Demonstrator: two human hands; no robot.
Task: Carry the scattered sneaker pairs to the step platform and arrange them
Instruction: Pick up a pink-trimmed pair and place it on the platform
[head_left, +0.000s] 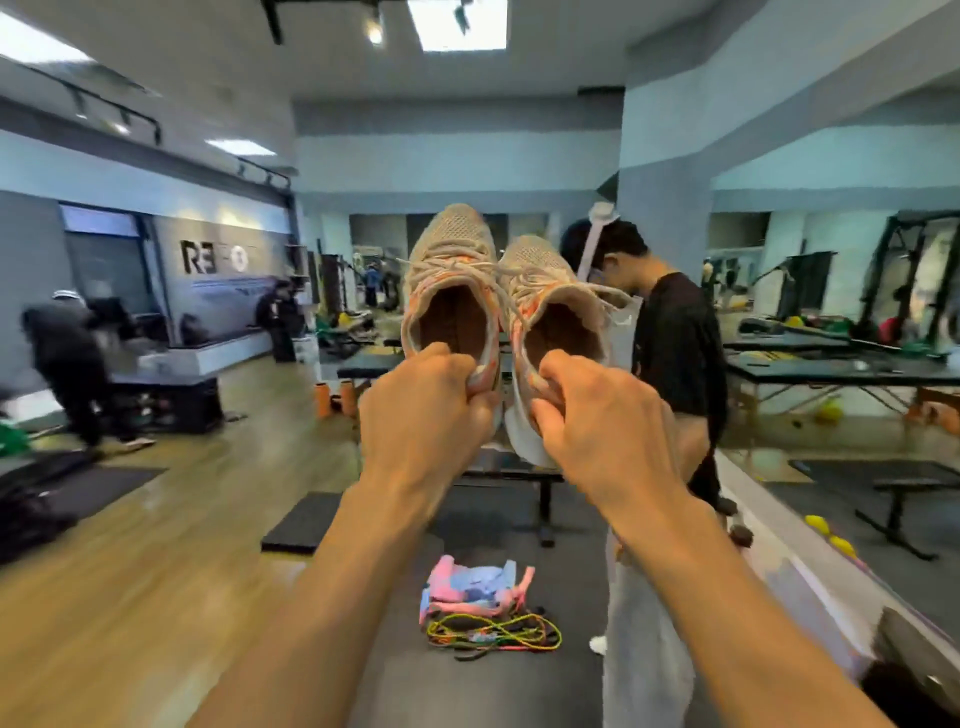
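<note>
Left hand (426, 410): grasping the heel rim of the left sneaker (451, 270), fingers curling tight over the collar.

Right hand (597, 415): grasping the heel rim of the right sneaker (551, 296) in the same way, knuckles facing the camera.

Pair of sneakers: hanging in the air at arm's length, carried by the two hands alone and resting on nothing. Sitting side by side with inner sides touching, toes pointing up and away, openings facing the camera. Showing pale mesh uppers with orange-pink patches and loose white laces; white sole of the right sneaker peeking out below the right hand.

Bench (519, 474): standing on the floor beneath and beyond the hands, mostly hidden by them.

Rubber strip (467, 691): running along the floor under the arms.

Cloth (470, 584): lying crumpled on the strip, pink and blue, near its middle.

Cords (493, 631): lying tangled in several colours, touching the cloth's near edge.

Mat (306, 519): lying flat and black just beside the strip's left edge, on the wooden floor (156, 571).

Rollers (332, 397): standing upright, orange, well beyond the mat.

Person (675, 353): standing just right of the sneakers, wearing a black shirt and light trousers, partly hidden by the right sneaker.
</note>
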